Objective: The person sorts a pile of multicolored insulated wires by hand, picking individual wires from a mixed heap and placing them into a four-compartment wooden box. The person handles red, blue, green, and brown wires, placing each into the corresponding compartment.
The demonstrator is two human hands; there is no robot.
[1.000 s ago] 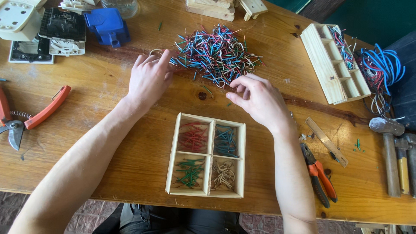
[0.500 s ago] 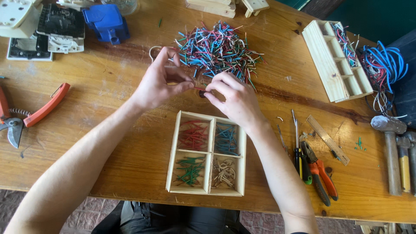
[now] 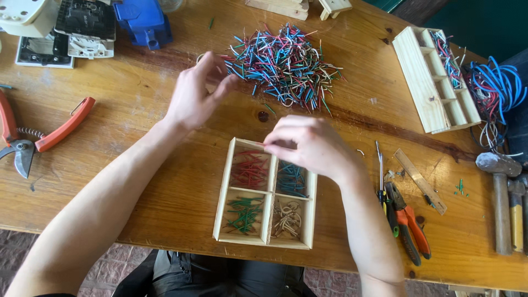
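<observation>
Right hand (image 3: 308, 146) pinched on a red wire piece (image 3: 259, 144) over the four-compartment wooden tray (image 3: 225, 187); left hand (image 3: 195, 96) loosely open, empty, beside wire pile (image 3: 286, 63).

A square four-compartment wooden tray (image 3: 226, 190) sits on the wooden table (image 3: 137, 126) near its front edge, cut wire pieces in each compartment. Behind it lies a loose heap of short cut wires (image 3: 286, 63). The right hand (image 3: 308, 146) hovers over the tray's back edge; the left hand (image 3: 195, 96) is just left of the heap. Orange-handled pliers (image 3: 407, 223) lie right of the tray, orange-handled pruning shears (image 3: 33, 140) far left.
</observation>
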